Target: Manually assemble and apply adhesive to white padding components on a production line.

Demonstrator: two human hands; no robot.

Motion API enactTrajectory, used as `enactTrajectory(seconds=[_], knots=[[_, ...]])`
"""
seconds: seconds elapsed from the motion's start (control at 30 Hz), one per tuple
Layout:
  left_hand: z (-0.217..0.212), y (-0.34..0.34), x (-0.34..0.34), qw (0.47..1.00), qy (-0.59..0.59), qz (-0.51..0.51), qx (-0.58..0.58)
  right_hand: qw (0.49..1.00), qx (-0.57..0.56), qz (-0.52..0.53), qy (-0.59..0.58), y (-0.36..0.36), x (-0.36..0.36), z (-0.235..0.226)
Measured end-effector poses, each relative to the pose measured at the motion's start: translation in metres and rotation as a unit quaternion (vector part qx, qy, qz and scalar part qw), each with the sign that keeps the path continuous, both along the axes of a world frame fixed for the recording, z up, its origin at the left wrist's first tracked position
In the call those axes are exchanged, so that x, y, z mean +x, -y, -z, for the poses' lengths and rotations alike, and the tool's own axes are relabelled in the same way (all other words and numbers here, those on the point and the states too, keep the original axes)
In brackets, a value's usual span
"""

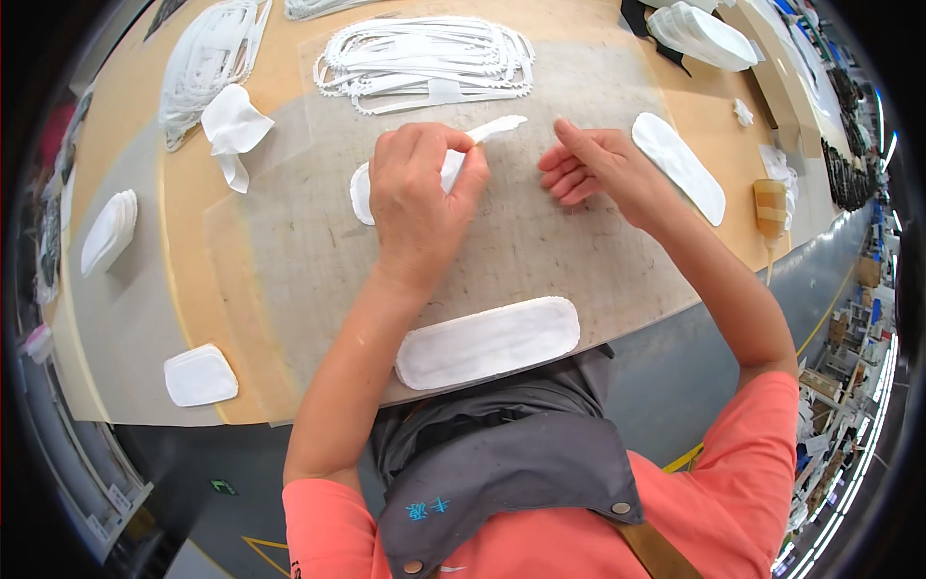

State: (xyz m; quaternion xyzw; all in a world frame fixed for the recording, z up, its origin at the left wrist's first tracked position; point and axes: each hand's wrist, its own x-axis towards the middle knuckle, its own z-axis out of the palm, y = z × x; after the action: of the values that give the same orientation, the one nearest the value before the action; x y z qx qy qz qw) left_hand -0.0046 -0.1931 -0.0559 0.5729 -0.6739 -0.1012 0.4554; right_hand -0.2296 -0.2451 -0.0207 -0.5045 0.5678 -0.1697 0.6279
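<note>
My left hand (420,188) is curled over a white oval pad (361,193) that lies flat on the clear plastic sheet (540,251) covering the table (193,222). Thumb and forefinger are pressed together on a thin white strip (497,126), pinching it near its lower end. The strip runs up and to my right from that pinch, its free tip pointing toward my right hand (588,164). So the strip's long axis slants from the pad under my left palm out to the gap between my two hands, and its loose end sits much nearer my right fingertips than anything else on the table.

My right hand holds nothing. Its fingers are loosely bent, the forefinger raised, and it hovers just beside the strip's tip without touching it. The pad itself is mostly hidden under my left hand; only its left edge and a bit by my thumb show, so I think the strip is peeling off the pad, but I cannot tell for sure where they join.

Close to my body, at the table's near edge, lies a long white padded piece (487,343), lengthwise across me. A second long oval pad (680,166) lies to the right of my right hand, slanting away. Beyond my hands is a heap of white cut-out frames (424,63), and off to the left a crumpled white scrap (231,130).
</note>
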Motion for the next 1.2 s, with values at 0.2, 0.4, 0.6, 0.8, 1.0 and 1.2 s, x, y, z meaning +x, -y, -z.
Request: enactTrajectory(seconds=[0.2,0.4,0.6,0.8,1.0,1.2], knots=[[-0.018,-0.040,0.016,0.991,0.091,0.089,0.030,0.996,0.077,0.031,0.043,0.010,0.038,0.000],[-0.010,-0.092,0.080,0.993,0.099,-0.008,0.067,0.980,-0.156,-0.090,-0.086,0.012,0.043,0.003],[0.008,-0.124,0.104,0.908,-0.375,-0.110,0.154,0.741,-0.569,-0.330,-0.136,-0.067,0.122,-0.100],[-0.035,-0.133,0.087,0.708,-0.661,0.051,0.242,0.899,-0.406,-0.156,-0.061,-0.102,0.058,-0.131],[-0.037,-0.165,0.066,0.796,-0.469,0.007,0.382,0.990,-0.120,0.076,-0.013,-0.155,0.009,-0.055],[-0.029,-0.192,0.054,0.876,-0.292,-0.046,0.382,0.944,-0.271,-0.013,-0.189,-0.193,0.006,-0.001]])
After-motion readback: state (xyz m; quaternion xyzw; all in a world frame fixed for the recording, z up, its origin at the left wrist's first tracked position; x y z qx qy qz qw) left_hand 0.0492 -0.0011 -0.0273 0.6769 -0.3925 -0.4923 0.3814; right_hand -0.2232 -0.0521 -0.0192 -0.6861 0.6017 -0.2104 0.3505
